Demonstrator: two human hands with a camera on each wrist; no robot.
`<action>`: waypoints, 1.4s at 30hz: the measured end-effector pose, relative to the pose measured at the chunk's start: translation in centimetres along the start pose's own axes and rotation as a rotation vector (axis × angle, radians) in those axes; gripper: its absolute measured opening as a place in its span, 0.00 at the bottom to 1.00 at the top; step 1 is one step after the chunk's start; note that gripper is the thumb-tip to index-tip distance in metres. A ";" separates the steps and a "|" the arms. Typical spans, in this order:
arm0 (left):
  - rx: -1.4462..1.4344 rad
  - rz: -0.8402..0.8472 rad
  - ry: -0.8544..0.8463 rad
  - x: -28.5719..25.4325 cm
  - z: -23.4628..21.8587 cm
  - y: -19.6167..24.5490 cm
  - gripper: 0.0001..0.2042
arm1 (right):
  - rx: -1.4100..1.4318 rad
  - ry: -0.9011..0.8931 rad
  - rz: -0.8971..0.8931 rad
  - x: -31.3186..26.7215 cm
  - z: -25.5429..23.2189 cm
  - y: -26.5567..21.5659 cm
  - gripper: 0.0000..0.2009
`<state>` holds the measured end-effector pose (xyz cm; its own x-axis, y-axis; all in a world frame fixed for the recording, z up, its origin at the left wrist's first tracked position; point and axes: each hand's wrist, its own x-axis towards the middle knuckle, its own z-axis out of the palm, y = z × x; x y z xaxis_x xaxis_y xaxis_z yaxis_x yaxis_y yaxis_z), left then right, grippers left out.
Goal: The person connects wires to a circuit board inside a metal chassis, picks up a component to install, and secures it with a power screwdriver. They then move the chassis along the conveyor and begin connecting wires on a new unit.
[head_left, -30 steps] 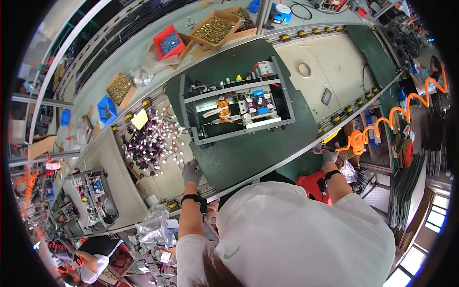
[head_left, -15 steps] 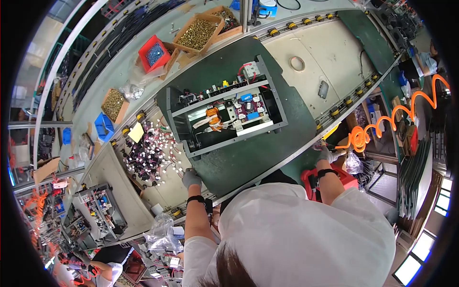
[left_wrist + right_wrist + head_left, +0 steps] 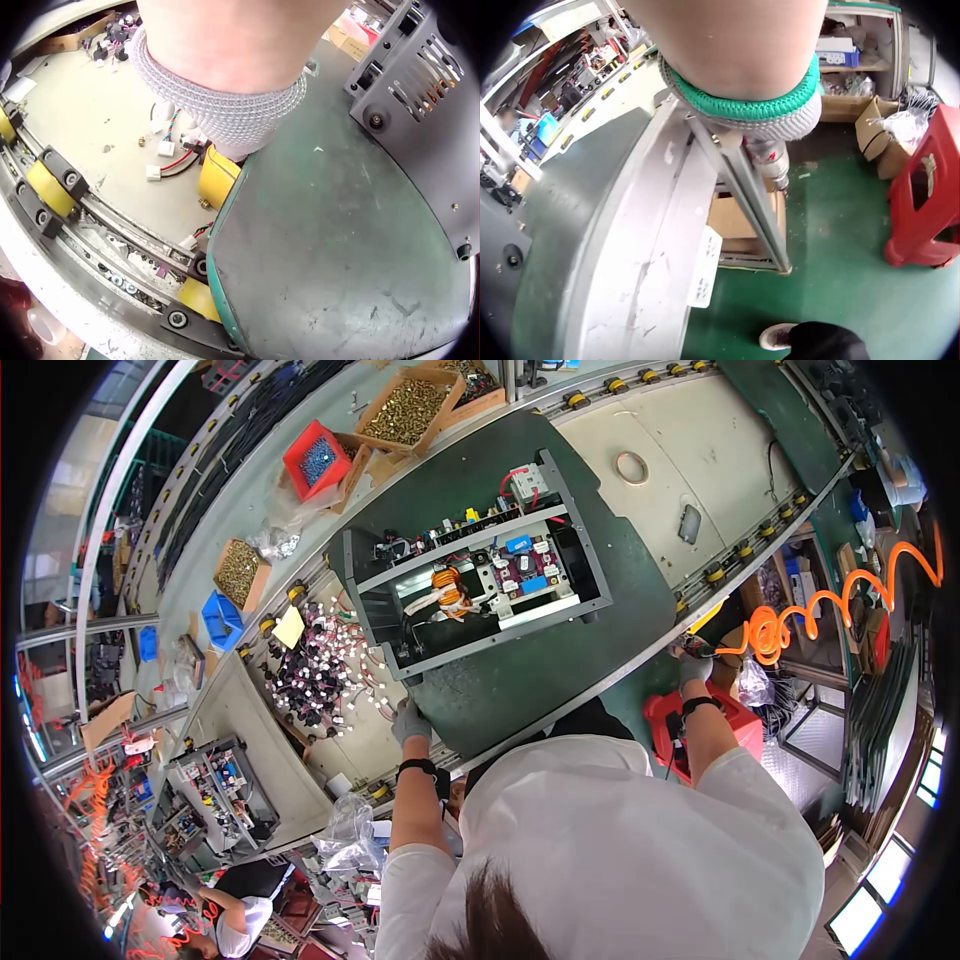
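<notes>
My left hand (image 3: pixel 410 725), in a grey knit glove, rests at the left corner of a green board (image 3: pixel 540 680). In the left wrist view the glove (image 3: pixel 225 120) sits over the board's edge, hiding the fingers. On the board stands an open grey metal chassis (image 3: pixel 480 644), with circuit boards and an orange-wound coil (image 3: pixel 447 588) inside. Beyond the bench's front rail, my gloved right hand (image 3: pixel 693 668) grips a pneumatic screwdriver (image 3: pixel 771 161), its silver body pointing down. An orange coiled hose (image 3: pixel 770 635) leads off from the tool.
A heap of wired connectors (image 3: pixel 320 670) lies left of the board. Behind stand a box of brass screws (image 3: pixel 405 410), a red bin (image 3: pixel 315 460) and a blue bin (image 3: pixel 220 620). Yellow rollers (image 3: pixel 51 187) line the rail. A red stool (image 3: pixel 922 187) stands on the floor.
The head view has shifted slightly. My right hand has lifted a little, and the screwdriver shows more plainly by it. The left hand stays at the board's corner; the chassis stays on the board.
</notes>
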<state>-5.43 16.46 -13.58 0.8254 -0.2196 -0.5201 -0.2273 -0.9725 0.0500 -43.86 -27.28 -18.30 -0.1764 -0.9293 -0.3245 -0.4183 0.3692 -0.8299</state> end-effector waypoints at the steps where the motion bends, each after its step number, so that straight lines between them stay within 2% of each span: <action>1: 0.015 0.009 0.003 0.2 0.1 -0.1 0.18 | -0.052 -0.006 -0.035 -0.3 -0.2 -0.3 0.25; 4: -0.009 0.065 0.056 0.8 1.0 -0.8 0.17 | -0.013 -0.029 -0.127 -0.2 -1.1 -0.4 0.22; 5: -0.004 0.062 0.054 0.8 1.0 -1.0 0.17 | -0.028 -0.040 -0.179 -0.4 -1.7 -1.3 0.21; 6: -0.014 0.097 0.072 0.9 1.0 -1.0 0.16 | 0.032 -0.084 -0.168 -1.6 -2.1 -3.9 0.21; 7: -0.027 0.133 0.091 1.1 1.0 -1.1 0.15 | 0.032 -0.085 -0.168 -1.2 -3.0 -4.2 0.21; 9: -0.031 0.131 0.106 1.4 1.1 -1.0 0.13 | 0.020 -0.162 -0.317 0.5 -5.2 -4.9 0.22; 12: -0.073 0.185 0.192 0.8 0.4 -0.6 0.09 | -0.081 -0.171 -0.455 -1.4 -8.2 -12.5 0.24; 13: -0.006 0.199 0.182 1.0 0.6 -0.8 0.11 | 0.018 -0.160 -0.410 -3.2 -8.6 -16.0 0.24; 15: 0.047 0.200 0.172 1.1 1.6 -1.3 0.13 | 0.274 -0.272 -0.412 -2.2 -10.6 -19.0 0.23; 17: 0.080 0.253 0.214 1.0 1.9 -1.7 0.14 | 0.643 -0.470 -0.401 -2.7 -11.5 -22.7 0.22; 18: 0.071 0.250 0.218 0.5 1.8 -1.5 0.14 | 0.873 -0.435 -0.310 -3.8 -11.1 -24.4 0.21; 19: 0.110 0.242 0.201 -0.6 0.7 -0.9 0.13 | 0.922 -0.403 -0.340 -8.2 -9.4 -28.9 0.19; 21: 0.153 0.238 0.176 -2.4 -0.5 -0.2 0.12 | 1.205 -0.812 -0.364 -9.0 -8.2 -31.5 0.16; 23: -0.092 -0.176 0.050 -3.1 -1.2 0.5 0.11 | 1.367 -1.128 -0.259 -11.0 -5.7 -33.7 0.15; 24: -0.099 -0.178 0.054 -3.7 -1.5 0.4 0.11 | 1.400 -1.185 -0.199 -12.2 -4.5 -34.2 0.14; 26: -0.327 -0.168 0.360 -5.5 -2.3 -0.2 0.11 | 1.266 -0.923 -0.133 -16.6 -2.0 -35.8 0.17; 27: -0.335 -0.173 0.363 -6.4 -4.2 0.5 0.11 | 1.175 -0.757 -0.084 -18.1 -1.3 -36.4 0.19; 29: -0.901 -0.066 0.357 -8.8 -10.1 2.9 0.12 | 1.182 -1.150 -0.177 -17.1 0.6 -35.6 0.24; 30: -1.148 0.018 0.304 -9.4 -11.9 3.9 0.13 | 1.159 -1.318 -0.196 -17.1 1.6 -35.6 0.27; 32: -1.569 0.246 0.212 -11.5 -15.5 7.7 0.14 | 1.181 -1.526 -0.086 -19.0 3.6 -36.6 0.29; 33: -1.704 0.364 0.053 -12.1 -16.1 8.8 0.15 | 1.212 -1.623 -0.047 -20.3 4.6 -37.1 0.29; 34: -1.716 0.323 -0.103 -13.6 -17.3 10.5 0.17 | 1.208 -1.580 -0.065 -21.9 5.3 -37.8 0.29; 35: -1.796 0.323 -0.258 -14.2 -17.3 11.5 0.16 | 1.237 -1.652 -0.088 -22.9 6.2 -38.4 0.30; 36: -1.944 0.405 -0.386 -14.6 -17.1 12.6 0.14 | 1.231 -1.619 -0.119 -23.9 6.8 -38.6 0.30; 37: -2.007 0.566 -0.496 -14.5 -17.0 13.5 0.12 | 1.223 -1.590 -0.156 -24.7 7.3 -38.7 0.31; 39: -1.973 0.370 -0.610 -15.3 -17.7 13.9 0.14 | 1.207 -1.553 -0.176 -26.0 8.0 -38.6 0.31; 41: -1.996 0.355 -0.635 -15.0 -16.9 13.9 0.16 | 1.222 -1.576 -0.248 -27.1 8.4 -38.6 0.31; 42: -2.016 0.341 -0.662 -14.8 -16.6 13.9 0.18 | 1.260 -1.547 -0.191 -27.5 8.6 -38.4 0.31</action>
<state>-12.23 4.93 9.02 0.5257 -0.7406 -0.4185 0.7953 0.2534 0.5507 -15.24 -16.00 18.58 0.8477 -0.4242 0.3184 0.5296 0.7096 -0.4646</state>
